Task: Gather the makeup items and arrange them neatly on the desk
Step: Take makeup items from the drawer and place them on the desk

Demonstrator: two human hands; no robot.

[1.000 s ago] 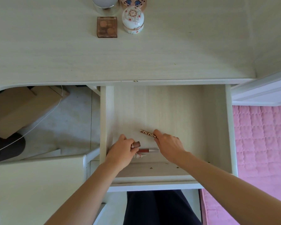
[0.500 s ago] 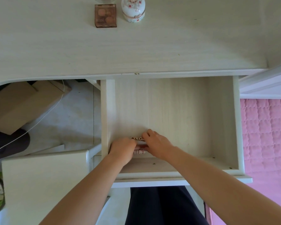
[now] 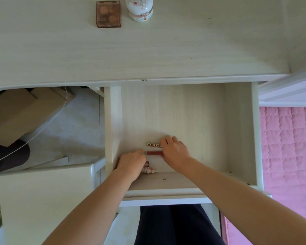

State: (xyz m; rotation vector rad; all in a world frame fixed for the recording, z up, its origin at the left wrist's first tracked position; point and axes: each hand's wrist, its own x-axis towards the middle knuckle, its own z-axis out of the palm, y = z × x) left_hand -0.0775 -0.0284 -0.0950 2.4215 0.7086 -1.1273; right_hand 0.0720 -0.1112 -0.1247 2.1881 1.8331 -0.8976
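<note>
Pale wooden desk (image 3: 166,55), pink quilt (image 3: 288,147)

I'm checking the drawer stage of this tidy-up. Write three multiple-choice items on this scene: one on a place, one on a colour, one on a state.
1. Where does the square brown eyeshadow palette lie?
A. in the drawer
B. on the desk top
C. on the floor

2. What colour is the thin tube between the two hands?
A. red
B. blue
C. green

3. How does the pale wooden drawer stand?
A. shut
B. taken out and set on the bed
C. pulled open

Answers: 1 B, it lies on the pale wooden desk beside the white flowered porcelain jar. 2 A, a red length shows between the left hand and the right hand. 3 C, its inside floor is in view below the desk edge.
</note>
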